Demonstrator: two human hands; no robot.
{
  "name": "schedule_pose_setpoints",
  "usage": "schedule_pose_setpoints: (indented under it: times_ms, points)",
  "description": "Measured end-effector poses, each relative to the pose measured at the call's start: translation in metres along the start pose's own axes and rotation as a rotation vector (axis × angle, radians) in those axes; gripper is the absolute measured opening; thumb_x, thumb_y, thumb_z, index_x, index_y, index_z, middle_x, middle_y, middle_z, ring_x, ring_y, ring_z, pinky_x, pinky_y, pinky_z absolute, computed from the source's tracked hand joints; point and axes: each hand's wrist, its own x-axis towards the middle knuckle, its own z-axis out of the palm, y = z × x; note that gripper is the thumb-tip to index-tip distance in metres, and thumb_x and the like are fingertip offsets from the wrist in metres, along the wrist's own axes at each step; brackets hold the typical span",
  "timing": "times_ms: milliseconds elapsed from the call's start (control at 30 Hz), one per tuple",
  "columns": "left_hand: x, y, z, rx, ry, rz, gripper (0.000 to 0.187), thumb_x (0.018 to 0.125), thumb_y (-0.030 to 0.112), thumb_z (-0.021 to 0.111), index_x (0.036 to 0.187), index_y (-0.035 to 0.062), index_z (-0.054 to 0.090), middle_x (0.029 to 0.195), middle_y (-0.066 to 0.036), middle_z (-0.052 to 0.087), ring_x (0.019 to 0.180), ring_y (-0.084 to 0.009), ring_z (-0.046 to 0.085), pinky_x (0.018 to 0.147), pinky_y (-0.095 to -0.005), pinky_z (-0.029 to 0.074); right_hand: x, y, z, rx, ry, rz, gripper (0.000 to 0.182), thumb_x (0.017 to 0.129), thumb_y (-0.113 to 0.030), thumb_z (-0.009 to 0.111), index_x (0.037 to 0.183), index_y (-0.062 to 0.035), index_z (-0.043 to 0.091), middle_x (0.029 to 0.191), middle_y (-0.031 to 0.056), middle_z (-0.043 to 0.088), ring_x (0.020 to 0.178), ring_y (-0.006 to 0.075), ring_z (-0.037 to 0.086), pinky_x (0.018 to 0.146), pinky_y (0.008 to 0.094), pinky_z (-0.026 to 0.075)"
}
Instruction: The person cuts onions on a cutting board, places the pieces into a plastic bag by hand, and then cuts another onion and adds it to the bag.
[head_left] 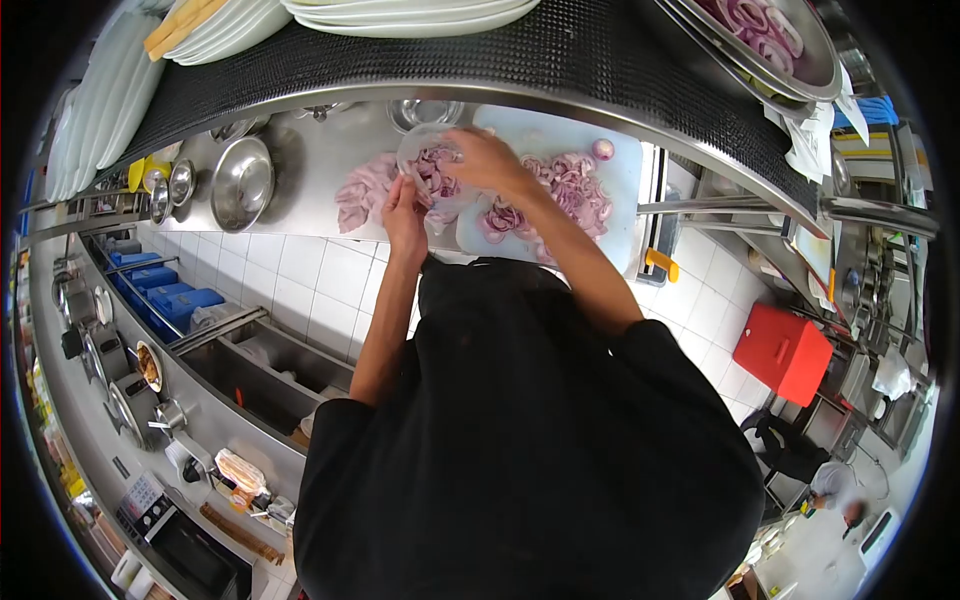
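Observation:
My left hand [404,215] grips the near left side of a clear plastic container [408,150] tilted above the steel counter. Sliced red onion [434,172] lies inside it. My right hand [488,160] reaches over the container's right side, fingers curled down against the onion slices; the fingertips are partly hidden. To the right, a pale cutting board [625,195] carries a large heap of sliced red onion [575,190] and, near its far edge, a rounded onion piece [602,149]. Left of my left hand, a crumpled pink cloth [365,190] rests on the counter.
Steel bowls [242,184] stand on the counter's left. Overhead, a black-matted shelf [590,60] bears white plates [410,15] and a steel bowl of onion [825,60]. A red box [783,352] is at right. Another person [835,490] appears far lower right.

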Motion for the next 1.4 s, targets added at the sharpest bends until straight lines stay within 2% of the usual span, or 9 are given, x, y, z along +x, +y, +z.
schedule_pose_setpoints:
  times_ms: [167, 267, 367, 433, 533, 633, 833, 1233, 1400]
  points:
    - [-0.006, 0.009, 0.008, -0.020, 0.050, -0.024, 0.028, 0.101, 0.022, 0.066, 0.125, 0.0079, 0.065, 0.089, 0.004, 0.065, 0.077, -0.0075, 0.059, 0.072, -0.0271, 0.049, -0.119, 0.069, -0.071, 0.113, 0.210, 0.421, 0.083, 0.082, -0.057, 0.074, 0.135, 0.0048, 0.056, 0.133, 0.0270, 0.061, 0.126, 0.0399, 0.058, 0.106, 0.0432, 0.046]
    - [-0.009, 0.005, 0.008, -0.036, 0.013, -0.040, 0.025, 0.101, 0.020, 0.065, 0.124, 0.0096, 0.065, 0.090, 0.005, 0.065, 0.078, -0.0073, 0.059, 0.074, -0.0270, 0.049, -0.206, 0.142, -0.056, 0.128, 0.277, 0.792, 0.103, 0.077, -0.061, 0.078, 0.143, 0.0110, 0.043, 0.130, 0.0358, 0.057, 0.125, 0.0444, 0.058, 0.104, 0.0456, 0.047]
    - [-0.008, -0.006, 0.000, -0.035, -0.036, -0.043, 0.023, 0.101, 0.018, 0.065, 0.123, 0.0107, 0.064, 0.088, 0.005, 0.064, 0.077, -0.0072, 0.059, 0.073, -0.0264, 0.048, -0.232, 0.132, -0.042, 0.360, 0.313, 1.013, 0.119, 0.072, -0.062, 0.082, 0.150, 0.0119, 0.030, 0.136, 0.0410, 0.048, 0.121, 0.0505, 0.058, 0.103, 0.0502, 0.048]
    - [-0.008, -0.014, -0.003, -0.035, -0.066, -0.056, 0.023, 0.101, 0.017, 0.064, 0.123, 0.0113, 0.063, 0.087, 0.004, 0.063, 0.076, -0.0073, 0.058, 0.072, -0.0259, 0.047, -0.222, 0.138, -0.022, 0.455, 0.341, 1.021, 0.122, 0.075, -0.062, 0.080, 0.155, 0.0081, 0.020, 0.124, 0.0358, 0.057, 0.106, 0.0402, 0.066, 0.063, 0.0397, 0.062]
    - [-0.017, -0.015, 0.002, -0.021, -0.077, -0.072, 0.024, 0.101, 0.016, 0.063, 0.125, 0.0113, 0.062, 0.084, 0.003, 0.062, 0.075, -0.0078, 0.058, 0.071, -0.0258, 0.046, -0.189, 0.147, 0.011, 0.080, 0.396, 0.835, 0.124, 0.073, -0.061, 0.083, 0.156, 0.0065, 0.020, 0.135, 0.0368, 0.048, 0.121, 0.0466, 0.055, 0.083, 0.0539, 0.058]
    - [-0.027, -0.011, 0.011, -0.017, -0.051, -0.048, 0.024, 0.102, 0.015, 0.063, 0.125, 0.0102, 0.062, 0.083, 0.003, 0.061, 0.076, -0.0085, 0.057, 0.072, -0.0272, 0.046, -0.162, 0.112, 0.005, 0.028, 0.403, 0.793, 0.116, 0.069, -0.061, 0.083, 0.157, -0.0092, 0.028, 0.141, 0.0372, 0.035, 0.124, 0.0585, 0.048, 0.097, 0.0637, 0.048]
    - [-0.030, -0.004, 0.002, 0.001, -0.046, -0.035, 0.034, 0.101, 0.016, 0.064, 0.134, 0.0091, 0.056, 0.088, 0.002, 0.061, 0.079, -0.0099, 0.057, 0.077, -0.0300, 0.047, -0.129, 0.104, 0.011, -0.223, 0.241, 0.708, 0.104, 0.065, -0.049, 0.088, 0.151, -0.0182, 0.038, 0.139, 0.0334, 0.039, 0.124, 0.0547, 0.047, 0.097, 0.0591, 0.048]
    - [-0.010, 0.018, 0.009, 0.399, -0.050, -0.115, 0.057, 0.094, 0.029, 0.073, 0.139, 0.0061, 0.046, 0.109, -0.006, 0.064, 0.097, -0.0157, 0.062, 0.084, -0.0346, 0.050, -0.104, 0.149, -0.027, -0.228, -0.005, 0.574, 0.078, 0.069, -0.039, 0.086, 0.136, -0.0073, 0.060, 0.128, 0.0282, 0.063, 0.118, 0.0414, 0.063, 0.098, 0.0480, 0.053]
    - [0.022, 0.014, 0.010, 0.431, -0.011, 0.030, 0.049, 0.095, 0.026, 0.073, 0.132, 0.0038, 0.050, 0.108, -0.008, 0.064, 0.093, -0.0143, 0.063, 0.072, -0.0292, 0.051, -0.109, 0.151, -0.061, -0.144, -0.078, 0.497, 0.078, 0.070, -0.039, 0.082, 0.135, -0.0019, 0.060, 0.123, 0.0281, 0.067, 0.115, 0.0395, 0.066, 0.100, 0.0424, 0.052]
